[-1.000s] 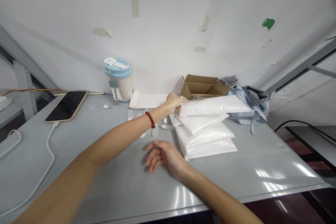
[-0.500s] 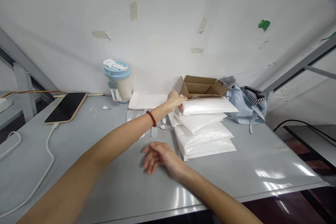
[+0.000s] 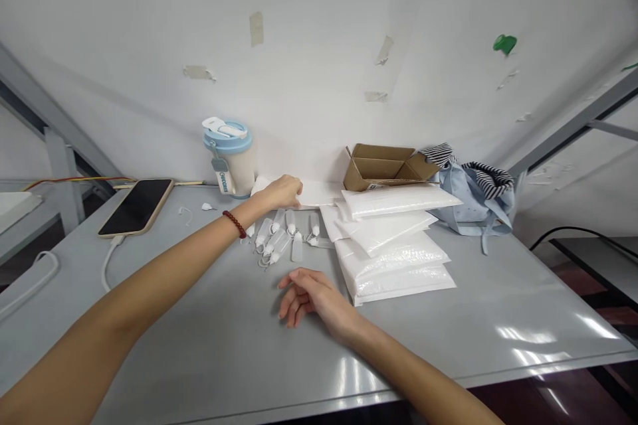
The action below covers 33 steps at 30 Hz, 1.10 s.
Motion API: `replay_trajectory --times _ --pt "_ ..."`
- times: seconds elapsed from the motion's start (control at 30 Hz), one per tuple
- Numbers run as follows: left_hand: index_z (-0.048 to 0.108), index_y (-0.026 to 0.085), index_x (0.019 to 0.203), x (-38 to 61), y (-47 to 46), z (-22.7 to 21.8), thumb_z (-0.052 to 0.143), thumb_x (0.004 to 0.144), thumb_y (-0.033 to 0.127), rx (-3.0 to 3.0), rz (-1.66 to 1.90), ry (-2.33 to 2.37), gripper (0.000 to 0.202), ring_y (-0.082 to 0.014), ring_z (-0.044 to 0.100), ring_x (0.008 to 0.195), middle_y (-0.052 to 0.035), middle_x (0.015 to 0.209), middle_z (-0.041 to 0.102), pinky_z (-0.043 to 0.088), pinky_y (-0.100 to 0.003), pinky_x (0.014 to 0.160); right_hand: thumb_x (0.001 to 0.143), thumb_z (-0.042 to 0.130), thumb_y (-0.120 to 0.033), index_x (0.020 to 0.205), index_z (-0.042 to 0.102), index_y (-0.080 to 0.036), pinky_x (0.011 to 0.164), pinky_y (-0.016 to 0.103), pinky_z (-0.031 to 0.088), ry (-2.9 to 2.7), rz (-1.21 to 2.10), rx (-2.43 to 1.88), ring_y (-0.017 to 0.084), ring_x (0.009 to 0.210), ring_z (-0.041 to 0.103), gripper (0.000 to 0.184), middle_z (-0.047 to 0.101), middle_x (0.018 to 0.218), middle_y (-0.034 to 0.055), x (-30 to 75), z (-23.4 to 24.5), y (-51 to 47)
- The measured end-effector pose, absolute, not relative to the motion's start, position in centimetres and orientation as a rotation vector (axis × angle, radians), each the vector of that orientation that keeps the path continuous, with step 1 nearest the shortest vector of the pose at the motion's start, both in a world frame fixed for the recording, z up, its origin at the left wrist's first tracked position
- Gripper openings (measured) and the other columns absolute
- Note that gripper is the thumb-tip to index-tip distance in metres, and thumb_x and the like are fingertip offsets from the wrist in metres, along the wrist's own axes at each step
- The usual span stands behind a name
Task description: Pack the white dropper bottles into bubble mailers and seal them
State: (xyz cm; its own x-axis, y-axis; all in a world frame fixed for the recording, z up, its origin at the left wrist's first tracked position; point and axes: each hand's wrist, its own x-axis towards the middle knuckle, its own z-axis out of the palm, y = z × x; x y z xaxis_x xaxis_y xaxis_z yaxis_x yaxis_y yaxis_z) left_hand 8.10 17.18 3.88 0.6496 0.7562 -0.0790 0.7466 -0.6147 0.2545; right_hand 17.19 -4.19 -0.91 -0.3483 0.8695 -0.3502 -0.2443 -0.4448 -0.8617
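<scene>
My left hand (image 3: 283, 192), a dark red bead bracelet on its wrist, is at the back of the table over the front edge of white flat sheets or envelopes (image 3: 321, 193). Its fingers curl downward; their tips are hidden, so what they hold does not show. Just in front lie several small clear squeeze bottles (image 3: 279, 246) with white caps. My right hand (image 3: 319, 299) rests near the table's middle, fingers loosely bent and apart, holding nothing. Right of it stands an uneven pile of white padded mailers (image 3: 393, 259), apart from the hand.
Behind the pile are an open cardboard box (image 3: 381, 166) and a light blue cloth bag (image 3: 456, 202). A blue-lidded cup (image 3: 239, 169) stands by the wall. At left lie a phone (image 3: 137, 207) on a white cable (image 3: 112, 252) and a small white cap (image 3: 206, 206).
My left hand has let go of the top mailer and moved left to the white flat stack. The small bottles now show more fully. My right hand has barely moved.
</scene>
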Motion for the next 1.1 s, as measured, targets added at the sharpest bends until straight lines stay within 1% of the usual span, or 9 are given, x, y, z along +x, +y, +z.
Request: replay_trajectory --times 0.1,0.17,0.47,0.57,0.7,0.87,0.97,1.03,1.1 --pt "0.068 0.014 0.097 8.1 17.2 4.1 0.067 0.071 0.026 2.669 -0.007 1.21 0.028 -0.0225 0.062 0.089 -0.0105 0.099 0.069 0.044 -0.024 0.069 0.081 0.052 -0.053 0.084 0.057 -0.015 0.046 0.023 0.041 -0.942 1.863 -1.102 0.012 0.044 0.056 0.038 0.065 0.058 0.0023 17.2 -0.8 -4.2" --pt "0.068 0.015 0.098 8.3 17.0 4.2 0.064 0.073 0.02 2.71 -0.037 1.193 0.026 -0.0214 0.063 0.084 -0.0102 0.098 0.069 0.043 -0.024 0.066 0.081 0.052 -0.053 0.084 0.057 -0.016 0.046 0.023 0.041 -0.946 1.857 -1.104 0.012 0.044 0.056 0.038 0.065 0.058 0.0022 17.2 -0.7 -4.2" --pt "0.061 0.011 0.102 9.8 14.6 2.5 0.047 0.075 -0.007 2.978 -0.01 1.149 0.035 -0.0243 0.059 0.094 -0.0174 0.104 0.063 0.043 -0.029 0.071 0.082 0.051 -0.052 0.083 0.057 -0.016 0.047 0.023 0.041 -0.959 1.854 -1.118 0.011 0.045 0.056 0.037 0.065 0.058 0.0021 17.3 -0.5 -4.3" --pt "0.061 0.011 0.104 10.6 14.4 3.1 0.043 0.08 -0.007 3.04 0.022 1.189 0.034 -0.0242 0.06 0.092 -0.0178 0.098 0.065 0.041 -0.032 0.075 0.083 0.05 -0.052 0.083 0.056 -0.016 0.047 0.024 0.041 -0.97 1.849 -1.129 0.012 0.044 0.055 0.036 0.064 0.058 0.002 17.3 -0.5 -4.3" --pt "0.065 0.011 0.095 11.2 13.5 5.4 0.044 0.083 -0.002 3.102 0.053 1.242 0.027 -0.0273 0.06 0.098 -0.0189 0.096 0.068 0.038 -0.036 0.08 0.085 0.047 -0.053 0.084 0.055 -0.016 0.048 0.024 0.041 -1.018 1.821 -1.145 0.012 0.045 0.055 0.038 0.063 0.059 0.0029 17.2 -0.5 -4.3" --pt "0.068 0.01 0.082 9.8 10.2 8.6 0.048 0.077 -0.005 3.086 0.001 1.397 0.024 -0.029 0.063 0.088 -0.0176 0.083 0.07 0.037 -0.034 0.071 0.088 0.044 -0.05 0.089 0.054 -0.016 0.051 0.028 0.045 -1.13 1.628 -1.214 0.014 0.052 0.057 0.035 0.062 0.066 0.0042 17.7 -0.4 -4.5" --pt "0.068 0.011 0.081 7.4 7.3 9.4 0.049 0.077 -0.003 3.091 -0.005 1.442 0.024 -0.0298 0.063 0.087 -0.0171 0.082 0.07 0.039 -0.035 0.07 0.087 0.054 -0.034 0.104 0.053 -0.02 0.069 0.033 0.049 -1.296 1.119 -1.284 0.019 0.079 0.061 0.022 0.063 0.092 0.0077 18.6 -0.1 -4.8" --pt "0.068 0.013 0.085 5.3 5.4 9.0 0.046 0.078 -0.002 3.111 0.082 1.439 0.028 -0.0289 0.063 0.087 -0.0162 0.085 0.07 0.041 -0.036 0.072 0.085 0.056 -0.02 0.112 0.051 -0.022 0.08 0.036 0.049 -1.599 0.314 -1.24 0.022 0.102 0.058 0.028 0.06 0.108 0.0111 19.0 0.3 -4.9" --pt "0.069 0.015 0.091 3.3 3.7 8.0 0.04 0.083 0.001 3.128 0.301 1.311 0.033 -0.0297 0.063 0.092 -0.0172 0.093 0.07 0.043 -0.039 0.075 0.082 0.056 -0.008 0.117 0.05 -0.022 0.091 0.041 0.045 -1.767 -0.335 -1.203 0.025 0.115 0.053 0.038 0.059 0.115 0.0126 19.3 0.7 -5.0"
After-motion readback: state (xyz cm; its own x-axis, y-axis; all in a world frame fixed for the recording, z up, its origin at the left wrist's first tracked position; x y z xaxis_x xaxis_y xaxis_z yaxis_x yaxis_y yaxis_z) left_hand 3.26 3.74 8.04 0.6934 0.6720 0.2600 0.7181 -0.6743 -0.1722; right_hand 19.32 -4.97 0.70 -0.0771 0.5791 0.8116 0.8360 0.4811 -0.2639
